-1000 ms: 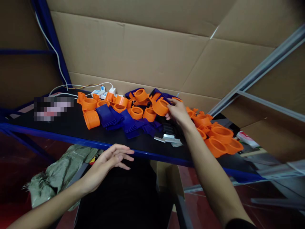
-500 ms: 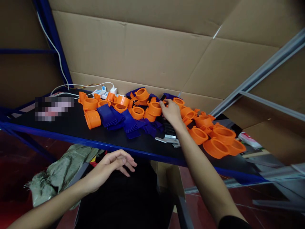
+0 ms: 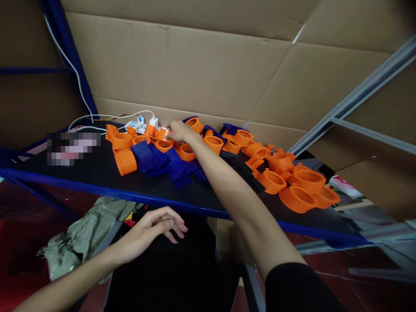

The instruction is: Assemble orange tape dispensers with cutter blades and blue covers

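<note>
My right hand (image 3: 179,131) reaches across to the back of the bench, its thumb and fingers bent at the edge of an orange plastic ring-shaped part (image 3: 163,135). The far fingertips are hidden, but the grip appears closed on that part. More orange ring parts lie on both sides of my right forearm. Flat dark blue pieces (image 3: 151,158) are stacked in front of them. Above my lap hangs my left hand (image 3: 162,224), fingers loosely bent and apart, with nothing in it. Black strips (image 3: 242,169) lie to the right of my forearm.
The black bench top (image 3: 156,186) has a blue front rail. A white power strip (image 3: 136,126) with cables stands at the back left, before a cardboard wall (image 3: 195,65). A green-grey woven sack (image 3: 86,227) lies below at left; metal rack bars (image 3: 351,99) rise at right.
My right hand has moved left along the back of the bench, from the middle rings to one nearer the power strip. My forearm now covers the small metal pieces. My left hand has barely moved.
</note>
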Motion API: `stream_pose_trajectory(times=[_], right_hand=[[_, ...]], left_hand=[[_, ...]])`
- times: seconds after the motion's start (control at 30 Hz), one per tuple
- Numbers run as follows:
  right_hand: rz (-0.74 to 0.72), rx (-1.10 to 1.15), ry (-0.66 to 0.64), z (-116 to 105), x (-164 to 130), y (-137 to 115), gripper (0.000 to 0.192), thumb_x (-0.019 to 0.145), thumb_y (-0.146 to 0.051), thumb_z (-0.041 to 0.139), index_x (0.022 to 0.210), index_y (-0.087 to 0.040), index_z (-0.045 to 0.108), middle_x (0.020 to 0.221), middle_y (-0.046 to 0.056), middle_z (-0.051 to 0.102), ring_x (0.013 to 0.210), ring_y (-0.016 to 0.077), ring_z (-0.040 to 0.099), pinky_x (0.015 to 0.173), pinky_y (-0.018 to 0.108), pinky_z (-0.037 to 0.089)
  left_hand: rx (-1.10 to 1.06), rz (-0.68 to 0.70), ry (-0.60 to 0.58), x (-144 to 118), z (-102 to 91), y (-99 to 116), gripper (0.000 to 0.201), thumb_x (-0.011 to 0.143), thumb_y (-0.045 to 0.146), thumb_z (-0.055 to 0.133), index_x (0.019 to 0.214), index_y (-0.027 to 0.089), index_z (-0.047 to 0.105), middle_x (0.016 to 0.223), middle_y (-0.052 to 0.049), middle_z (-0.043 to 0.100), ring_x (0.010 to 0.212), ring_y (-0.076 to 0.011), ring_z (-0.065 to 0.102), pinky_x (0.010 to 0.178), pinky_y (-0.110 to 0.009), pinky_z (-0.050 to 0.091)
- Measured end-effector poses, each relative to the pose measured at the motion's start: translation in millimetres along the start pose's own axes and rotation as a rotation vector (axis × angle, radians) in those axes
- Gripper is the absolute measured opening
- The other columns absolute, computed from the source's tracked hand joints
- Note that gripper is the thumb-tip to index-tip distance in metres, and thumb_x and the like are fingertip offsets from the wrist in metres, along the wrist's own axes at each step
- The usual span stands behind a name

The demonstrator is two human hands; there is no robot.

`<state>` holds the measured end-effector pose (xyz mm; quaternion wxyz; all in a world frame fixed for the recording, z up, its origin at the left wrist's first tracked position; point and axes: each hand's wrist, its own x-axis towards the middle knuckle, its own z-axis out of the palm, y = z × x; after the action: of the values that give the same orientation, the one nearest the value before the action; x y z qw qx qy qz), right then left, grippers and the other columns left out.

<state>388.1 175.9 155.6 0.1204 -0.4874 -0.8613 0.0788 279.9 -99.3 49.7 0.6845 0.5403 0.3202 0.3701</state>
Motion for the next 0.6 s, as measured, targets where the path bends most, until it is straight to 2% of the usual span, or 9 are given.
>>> stream_pose_trajectory(times=[0.1,0.2,0.3,0.37,0.47,0.53,0.6], right_hand=[[0.031,0.080,0.036,3,7,4,0.020,0.082,-0.019,0.072,0.100,-0.012,0.067,0.094,0.012,0.071,0.086,0.0241,0.069,0.077,0.036,0.054],[0.027,0.162,0.116,-5,3,5,0.016,0.090,-0.019,0.062,0.105,-0.014,0.062,0.094,0.008,0.070,0.079,0.0167,0.068,0.068,0.028,0.053],[-0.026,0.322,0.207,-22,-20,-3,0.012,0.096,-0.023,0.054,0.106,-0.016,0.057,0.093,0.006,0.067,0.072,0.0127,0.066,0.060,0.024,0.052],[-0.112,0.532,0.218,-34,-53,-12,0.011,0.096,-0.028,0.057,0.099,-0.018,0.056,0.083,0.003,0.065,0.063,0.0117,0.063,0.053,0.023,0.049],[-0.187,0.726,0.097,-42,-126,-24,0.020,0.090,-0.037,0.065,0.088,-0.019,0.055,0.068,-0.002,0.060,0.049,0.0094,0.056,0.045,0.022,0.045],[-0.150,0.818,-0.053,-37,-177,-30,0.025,0.088,-0.041,0.068,0.086,-0.019,0.055,0.064,-0.004,0.058,0.045,0.0084,0.055,0.044,0.021,0.045],[-0.105,0.860,-0.244,-25,-220,-34,0.027,0.086,-0.043,0.070,0.089,-0.019,0.057,0.063,-0.004,0.060,0.047,0.0094,0.058,0.046,0.020,0.045]], left_hand=[[0.004,0.000,-0.013,0,-0.7,0,0.025,0.097,0.035,0.054,0.105,0.016,0.069,0.108,-0.013,0.071,0.096,-0.0241,0.068,0.086,-0.038,0.054],[-0.004,0.007,-0.011,0,-3.1,-5,0.026,0.097,0.035,0.054,0.106,0.015,0.069,0.109,-0.014,0.071,0.098,-0.0256,0.068,0.087,-0.040,0.054],[-0.063,0.044,0.013,1,-6.1,-10,0.028,0.097,0.035,0.054,0.111,0.015,0.067,0.111,-0.016,0.071,0.099,-0.0281,0.067,0.087,-0.043,0.055],[-0.148,0.117,0.073,1,-8.0,-10,0.030,0.096,0.034,0.053,0.119,0.017,0.064,0.118,-0.017,0.069,0.106,-0.0309,0.066,0.086,-0.045,0.055],[-0.281,0.289,0.257,3,-10.8,-7,0.039,0.095,0.035,0.053,0.131,0.021,0.058,0.138,-0.016,0.060,0.125,-0.0340,0.056,0.091,-0.047,0.054],[-0.345,0.377,0.367,5,-11.7,-3,0.044,0.095,0.037,0.053,0.136,0.022,0.055,0.147,-0.014,0.053,0.134,-0.0333,0.049,0.098,-0.048,0.051],[-0.393,0.400,0.420,5,-10.4,-1,0.046,0.094,0.041,0.054,0.137,0.024,0.054,0.151,-0.012,0.050,0.138,-0.0322,0.046,0.103,-0.046,0.049]])
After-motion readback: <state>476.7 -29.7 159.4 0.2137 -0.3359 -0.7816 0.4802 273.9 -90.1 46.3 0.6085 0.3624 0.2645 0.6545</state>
